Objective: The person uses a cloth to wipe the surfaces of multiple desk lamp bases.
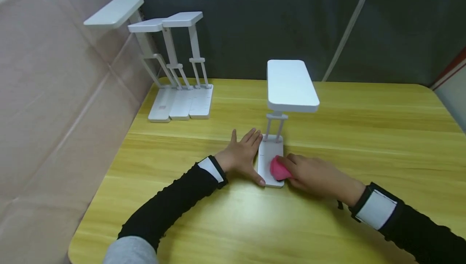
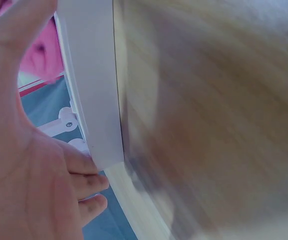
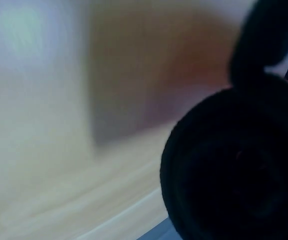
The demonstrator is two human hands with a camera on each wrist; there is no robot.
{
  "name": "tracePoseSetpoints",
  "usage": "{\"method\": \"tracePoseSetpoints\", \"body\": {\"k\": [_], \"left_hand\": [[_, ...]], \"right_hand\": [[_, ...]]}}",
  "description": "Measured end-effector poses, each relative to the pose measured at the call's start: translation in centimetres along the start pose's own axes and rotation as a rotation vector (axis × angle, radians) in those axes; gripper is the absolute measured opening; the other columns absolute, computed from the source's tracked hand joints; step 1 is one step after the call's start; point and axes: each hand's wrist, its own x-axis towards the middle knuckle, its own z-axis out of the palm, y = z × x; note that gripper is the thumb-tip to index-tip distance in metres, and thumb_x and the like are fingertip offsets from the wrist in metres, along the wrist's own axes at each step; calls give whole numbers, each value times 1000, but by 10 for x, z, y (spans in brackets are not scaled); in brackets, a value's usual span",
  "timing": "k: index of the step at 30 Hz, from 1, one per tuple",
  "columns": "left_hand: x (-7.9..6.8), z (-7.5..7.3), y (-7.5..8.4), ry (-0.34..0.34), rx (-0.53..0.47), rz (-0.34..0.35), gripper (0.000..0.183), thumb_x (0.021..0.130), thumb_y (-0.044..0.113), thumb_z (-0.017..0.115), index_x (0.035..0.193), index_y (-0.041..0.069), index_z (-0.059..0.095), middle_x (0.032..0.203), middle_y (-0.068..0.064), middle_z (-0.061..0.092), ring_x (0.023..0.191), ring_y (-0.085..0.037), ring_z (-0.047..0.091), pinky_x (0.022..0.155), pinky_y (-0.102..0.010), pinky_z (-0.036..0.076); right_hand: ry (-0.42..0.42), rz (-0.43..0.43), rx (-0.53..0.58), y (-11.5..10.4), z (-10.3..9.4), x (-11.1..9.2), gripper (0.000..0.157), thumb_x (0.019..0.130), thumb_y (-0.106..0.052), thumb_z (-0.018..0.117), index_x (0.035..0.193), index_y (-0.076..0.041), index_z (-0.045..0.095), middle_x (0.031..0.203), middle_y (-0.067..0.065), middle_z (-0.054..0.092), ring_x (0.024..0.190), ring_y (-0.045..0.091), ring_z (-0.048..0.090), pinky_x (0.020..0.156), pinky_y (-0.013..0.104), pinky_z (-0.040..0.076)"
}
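Observation:
A white folding phone stand (image 1: 293, 84) stands upright on the table, its base (image 1: 267, 157) toward me and its plate tilted at the top. My left hand (image 1: 242, 155) lies along the base's left edge, fingers spread and straight, thumb at the near corner. In the left wrist view the palm (image 2: 29, 185) faces the white base side (image 2: 96, 90). My right hand (image 1: 313, 175) pinches a bunched pink cloth (image 1: 279, 169) against the base's right part. Dark fabric (image 3: 228, 170) covers much of the right wrist view, hiding that hand's fingers.
Several similar white stands (image 1: 180, 102) stand side by side at the back left of the wooden table (image 1: 364, 142). A dark panel (image 1: 236, 25) rises behind the table, and a pale draped sheet (image 1: 54, 114) hangs along its left side.

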Motion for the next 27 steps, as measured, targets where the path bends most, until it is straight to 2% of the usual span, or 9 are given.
{"method": "tracePoseSetpoints", "body": {"k": [5,10,12,14,17,20,24,27], "left_hand": [[-2,0,-1,1,4,-12,132,53,88,51,141,5,-4,150,-11,-4,134,-22,-11,101,-64,1],[-2,0,-1,11,19,-9,132,53,88,49,141,6,-4,150,-10,-4,134,-23,-11,101,-64,1],[-1,0,0,14,23,1,133,52,89,49,141,5,-3,150,-11,-3,135,-23,-10,101,-65,2],[-2,0,-1,21,24,7,133,51,89,49,141,5,-2,150,-11,-1,135,-23,-9,100,-65,2],[-3,0,-1,34,11,10,133,50,89,51,142,5,1,150,-10,2,135,-23,-6,100,-66,3],[-4,1,-2,26,-5,-3,133,50,89,51,142,7,1,150,-9,3,136,-23,-6,100,-66,3],[-5,1,-2,8,-21,-12,133,50,89,50,142,8,0,150,-8,3,136,-23,-5,99,-67,3],[-5,0,-1,9,-18,-6,133,50,90,49,142,7,0,150,-8,3,136,-23,-4,99,-67,4]], "right_hand": [[-55,-25,75,-19,-2,-12,54,85,-28,59,131,-9,39,106,6,54,83,14,54,62,31,51],[-109,-62,76,-27,-8,-19,55,85,-32,59,132,-12,39,112,7,54,93,18,55,63,34,51],[-85,-70,68,-25,-15,-17,55,84,-33,60,131,-11,40,112,8,54,90,18,55,61,33,51],[-22,-66,47,-19,-23,-8,56,82,-31,63,129,-8,41,109,10,55,81,18,56,58,32,50],[95,-39,0,-7,-31,13,59,79,-29,69,127,-7,42,105,10,55,74,18,56,55,31,51],[173,-43,-101,0,-27,35,64,77,-26,72,129,-5,42,110,11,52,75,20,57,54,31,51],[178,-32,-257,-2,-9,50,59,81,-20,67,130,-2,39,118,14,46,75,21,54,43,23,44],[173,5,-292,-5,1,50,54,82,-19,63,128,0,42,116,15,47,76,22,55,40,21,41]]}}
